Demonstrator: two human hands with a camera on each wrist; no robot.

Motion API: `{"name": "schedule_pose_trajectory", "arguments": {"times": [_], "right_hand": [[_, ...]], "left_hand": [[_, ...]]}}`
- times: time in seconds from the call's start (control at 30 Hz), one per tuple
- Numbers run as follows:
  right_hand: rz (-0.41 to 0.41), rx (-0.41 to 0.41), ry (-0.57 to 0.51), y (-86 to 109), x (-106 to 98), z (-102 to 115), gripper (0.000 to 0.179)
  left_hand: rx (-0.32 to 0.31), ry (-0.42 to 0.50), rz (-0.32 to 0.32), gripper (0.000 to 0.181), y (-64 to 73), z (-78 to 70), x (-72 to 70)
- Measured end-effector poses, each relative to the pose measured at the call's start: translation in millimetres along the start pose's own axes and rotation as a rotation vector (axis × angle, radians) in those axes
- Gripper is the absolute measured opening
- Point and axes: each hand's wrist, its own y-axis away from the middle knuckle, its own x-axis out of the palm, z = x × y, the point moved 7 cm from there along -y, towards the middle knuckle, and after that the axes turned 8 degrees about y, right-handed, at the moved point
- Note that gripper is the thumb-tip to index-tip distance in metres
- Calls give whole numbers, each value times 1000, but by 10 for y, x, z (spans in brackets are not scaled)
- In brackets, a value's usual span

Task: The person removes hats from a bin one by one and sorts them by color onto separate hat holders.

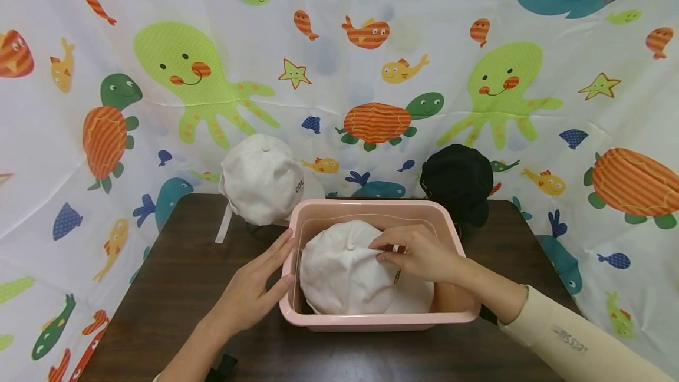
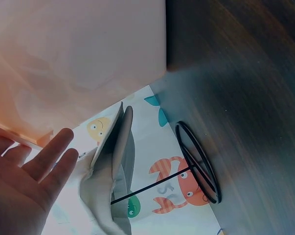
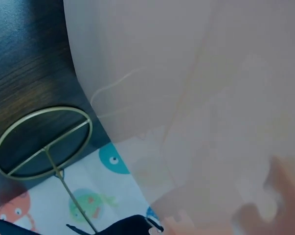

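A white cap point(image 1: 339, 279) lies crown up inside a pink plastic bin point(image 1: 371, 319), its brim toward the right and some dark lettering on its front. My right hand point(image 1: 419, 254) reaches over the bin's right side and pinches the cap's front fabric between thumb and fingers. With fingers extended, my left hand point(image 1: 251, 293) rests against the bin's left rim. In the left wrist view that hand point(image 2: 27, 181) is at the bin's edge. The right wrist view shows part of the right hand point(image 3: 279, 205) faintly through the bin wall point(image 3: 196, 98).
Behind the bin at left, another white cap point(image 1: 262, 181) hangs on a stand with a black wire base point(image 2: 198, 164). A black cap point(image 1: 458, 181) sits on a brass-coloured stand point(image 3: 44, 144) at back right. A sea-animal curtain point(image 1: 329, 63) backs the dark wooden table point(image 1: 175, 287).
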Motion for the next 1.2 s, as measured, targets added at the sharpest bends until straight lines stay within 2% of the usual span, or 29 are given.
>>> {"name": "schedule_pose_trajectory", "arguments": {"times": [0.43,0.63,0.87,1.2], "right_hand": [[-26,-26,35,-40,-95,38,29],[-51,-80,16,-54,-157,56,29],[-108,-154,67,-72,-241,90,31],[-125,-171,108,-97,-369,131,32]], "left_hand": [[-14,1,7,64,9,4,0],[-15,5,7,65,5,-10,-7],[-25,7,14,64,4,-2,-2],[-13,0,0,64,4,2,-1]]}}
